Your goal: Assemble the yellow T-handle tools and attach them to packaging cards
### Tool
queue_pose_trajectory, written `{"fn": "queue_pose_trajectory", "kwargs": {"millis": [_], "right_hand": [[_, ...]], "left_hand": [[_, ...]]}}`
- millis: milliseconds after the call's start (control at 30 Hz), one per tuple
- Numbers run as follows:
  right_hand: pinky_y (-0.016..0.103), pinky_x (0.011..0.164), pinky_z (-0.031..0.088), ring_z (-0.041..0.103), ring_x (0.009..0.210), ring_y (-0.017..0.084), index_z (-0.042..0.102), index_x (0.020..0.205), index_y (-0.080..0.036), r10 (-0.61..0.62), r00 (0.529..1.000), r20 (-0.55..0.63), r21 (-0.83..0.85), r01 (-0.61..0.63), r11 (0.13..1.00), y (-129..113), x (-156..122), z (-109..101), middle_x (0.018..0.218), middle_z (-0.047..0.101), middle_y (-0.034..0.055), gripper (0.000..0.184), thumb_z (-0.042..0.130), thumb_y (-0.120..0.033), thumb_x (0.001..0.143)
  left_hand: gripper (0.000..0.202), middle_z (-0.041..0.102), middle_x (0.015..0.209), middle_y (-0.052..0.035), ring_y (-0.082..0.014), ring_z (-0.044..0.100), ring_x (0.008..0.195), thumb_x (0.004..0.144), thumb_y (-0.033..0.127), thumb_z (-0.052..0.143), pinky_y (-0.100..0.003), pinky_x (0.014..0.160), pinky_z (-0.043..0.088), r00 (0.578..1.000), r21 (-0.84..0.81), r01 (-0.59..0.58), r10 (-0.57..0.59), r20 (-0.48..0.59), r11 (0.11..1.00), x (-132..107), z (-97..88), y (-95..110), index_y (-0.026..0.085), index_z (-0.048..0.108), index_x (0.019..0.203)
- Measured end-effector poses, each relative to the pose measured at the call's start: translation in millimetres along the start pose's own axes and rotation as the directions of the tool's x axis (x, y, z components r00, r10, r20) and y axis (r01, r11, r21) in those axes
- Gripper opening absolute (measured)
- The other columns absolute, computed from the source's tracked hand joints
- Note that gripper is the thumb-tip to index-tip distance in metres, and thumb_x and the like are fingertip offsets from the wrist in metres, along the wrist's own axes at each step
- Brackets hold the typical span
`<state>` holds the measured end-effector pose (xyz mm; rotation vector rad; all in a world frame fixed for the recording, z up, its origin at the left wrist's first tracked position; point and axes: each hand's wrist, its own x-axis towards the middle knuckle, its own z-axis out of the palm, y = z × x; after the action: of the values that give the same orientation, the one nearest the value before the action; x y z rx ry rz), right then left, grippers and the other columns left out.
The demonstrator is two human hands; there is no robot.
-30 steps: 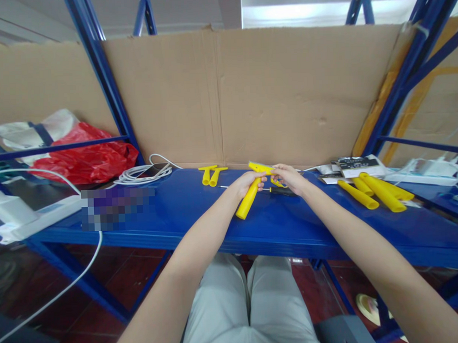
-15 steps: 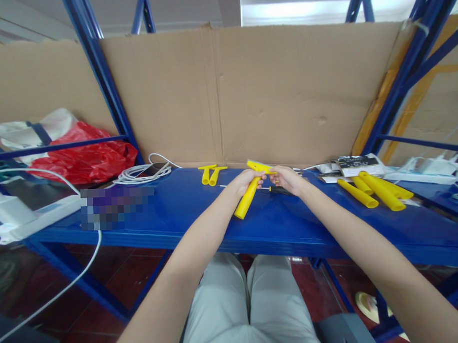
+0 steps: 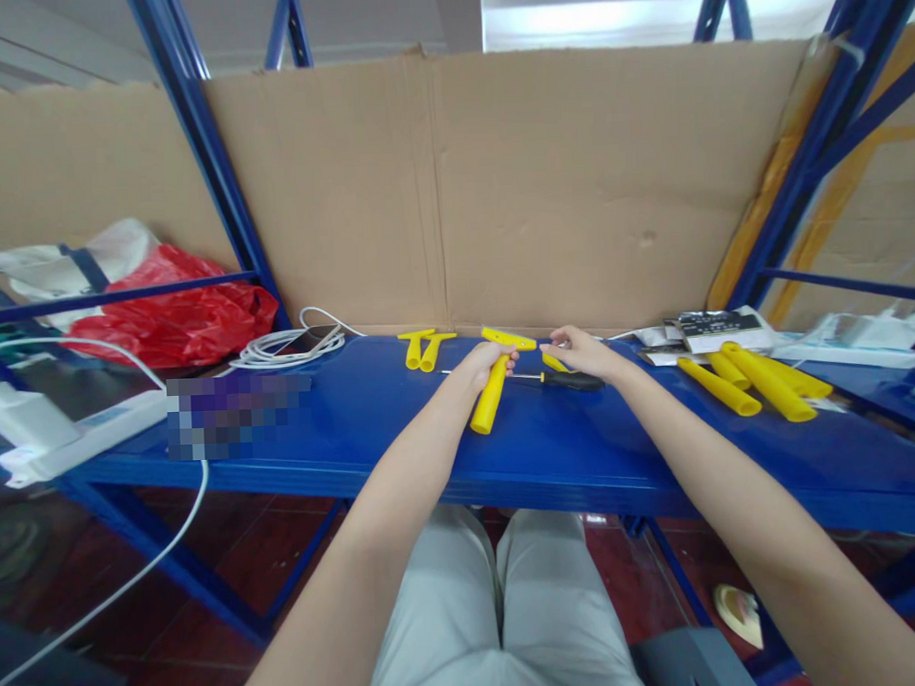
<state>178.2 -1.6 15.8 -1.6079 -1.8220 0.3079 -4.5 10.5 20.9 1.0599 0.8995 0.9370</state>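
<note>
My left hand [image 3: 495,360] is closed around a yellow T-shaped scraper [image 3: 490,402], near the top of its handle. The flat crosspiece points away from me and the hollow round end towards me. To its right, my right hand [image 3: 582,351] is apart from the scraper, its fingers loosely curved and spread. Just below those fingers shows a small yellow piece [image 3: 552,363], partly covered by the hand. A screwdriver [image 3: 575,381] with a black and yellow handle lies under my right hand, its shaft running left behind the scraper.
Two yellow T-shaped pieces [image 3: 430,354] lie at the back, left of my hands. Several yellow tubes [image 3: 766,380] rest at the right beside packaged items [image 3: 716,329]. A coiled white cable [image 3: 278,349], power strip [image 3: 93,436] and red bag [image 3: 178,308] are at the left. Cardboard [image 3: 534,190] stands behind.
My right hand has moved off the scraper's crosspiece, slightly to the right, and its fingers have opened. My left hand still holds the scraper, now turned a little more upright in view.
</note>
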Motion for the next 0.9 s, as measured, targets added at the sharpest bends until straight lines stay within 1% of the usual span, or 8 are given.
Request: {"fn": "queue_pose_trajectory", "kwargs": {"millis": [67, 167, 300, 400, 600, 700, 800, 900], "right_hand": [[0.034, 0.093, 0.045, 0.059, 0.111, 0.027, 0.068, 0.110, -0.016, -0.064, 0.978, 0.198, -0.189, 0.102, 0.977, 11, 0, -14, 0.120, 0.065, 0.0127, 0.048, 0.065, -0.050, 0.077], [0.035, 0.089, 0.047, 0.062, 0.106, 0.031, 0.074, 0.101, -0.019, 0.026, 0.906, 0.423, -0.392, 0.157, 0.907, 26, 0, -31, 0.108, 0.070, 0.0098, 0.050, 0.071, -0.055, 0.067], [0.033, 0.078, 0.048, 0.065, 0.093, 0.029, 0.077, 0.090, -0.022, 0.095, 0.862, 0.499, -0.457, 0.168, 0.874, 34, 1, -40, 0.089, 0.072, 0.0059, 0.043, 0.071, -0.055, 0.063], [0.032, 0.074, 0.047, 0.063, 0.091, 0.028, 0.076, 0.090, -0.022, 0.016, 0.894, 0.447, -0.372, 0.170, 0.912, 33, -2, -45, 0.087, 0.071, 0.0048, 0.046, 0.073, -0.056, 0.059], [0.027, 0.053, 0.042, 0.061, 0.065, 0.018, 0.071, 0.091, -0.017, 0.036, 0.937, 0.349, 0.038, -0.052, 0.998, 31, -19, -70, 0.075, 0.068, 0.0046, 0.054, 0.076, -0.057, 0.056], [0.024, 0.050, 0.042, 0.059, 0.060, 0.015, 0.069, 0.086, -0.014, 0.016, 0.970, 0.244, 0.299, -0.091, 0.950, 31, -23, -77, 0.074, 0.069, 0.0078, 0.052, 0.082, -0.052, 0.052], [0.021, 0.040, 0.034, 0.048, 0.045, 0.008, 0.062, 0.069, -0.014, 0.076, 0.997, 0.031, 0.478, -0.081, 0.875, 30, -21, -76, 0.061, 0.065, 0.0065, 0.046, 0.084, -0.051, 0.052], [0.019, 0.033, 0.025, 0.037, 0.036, 0.005, 0.051, 0.061, -0.018, 0.150, 0.969, -0.198, 0.627, 0.008, 0.779, 28, -15, -71, 0.045, 0.052, -0.0008, 0.043, 0.082, -0.048, 0.058]], "left_hand": [[0.025, 0.045, 0.048, 0.0034, -0.0045, 0.036, 0.037, 0.089, 0.000, 0.040, -0.015, 0.037, 0.030, 0.999, 0.018, 0.016, -0.015, -0.052, 1.000, 2, -2.3, 0, 0.014, 0.047, 0.069], [0.024, 0.045, 0.048, 0.0031, -0.0048, 0.037, 0.036, 0.088, 0.001, 0.042, -0.015, 0.037, 0.030, 0.995, 0.023, 0.033, -0.030, -0.096, 0.999, 5, -5.0, -2, 0.014, 0.048, 0.069], [0.022, 0.045, 0.047, 0.0035, -0.0051, 0.036, 0.036, 0.086, -0.001, 0.040, -0.015, 0.036, 0.029, 0.992, 0.011, 0.048, -0.046, -0.115, 0.999, 9, -8.5, -3, 0.013, 0.052, 0.074], [0.022, 0.045, 0.047, 0.0034, -0.0057, 0.036, 0.036, 0.084, -0.002, 0.040, -0.016, 0.036, 0.029, 0.989, 0.002, 0.056, -0.056, -0.134, 0.998, 12, -12.0, -2, 0.011, 0.056, 0.078], [0.024, 0.044, 0.045, 0.0023, -0.0065, 0.037, 0.035, 0.081, -0.003, 0.041, -0.017, 0.036, 0.031, 0.983, 0.006, 0.069, -0.067, -0.173, 0.998, 13, -16.4, -1, 0.011, 0.058, 0.072], [0.025, 0.046, 0.045, 0.0019, -0.0059, 0.037, 0.035, 0.082, -0.003, 0.041, -0.016, 0.036, 0.031, 0.983, -0.007, 0.042, -0.043, -0.181, 0.999, 12, -15.5, 0, 0.011, 0.057, 0.069], [0.023, 0.048, 0.047, 0.0012, -0.0057, 0.038, 0.036, 0.083, -0.002, 0.042, -0.016, 0.037, 0.032, 0.982, -0.024, 0.022, -0.027, -0.189, 0.999, 11, -14.2, 0, 0.011, 0.058, 0.071], [0.022, 0.049, 0.047, 0.0014, -0.0053, 0.038, 0.036, 0.083, -0.003, 0.043, -0.016, 0.037, 0.032, 0.980, -0.022, 0.023, -0.027, -0.198, 1.000, 10, -13.1, 0, 0.009, 0.060, 0.077]]}}
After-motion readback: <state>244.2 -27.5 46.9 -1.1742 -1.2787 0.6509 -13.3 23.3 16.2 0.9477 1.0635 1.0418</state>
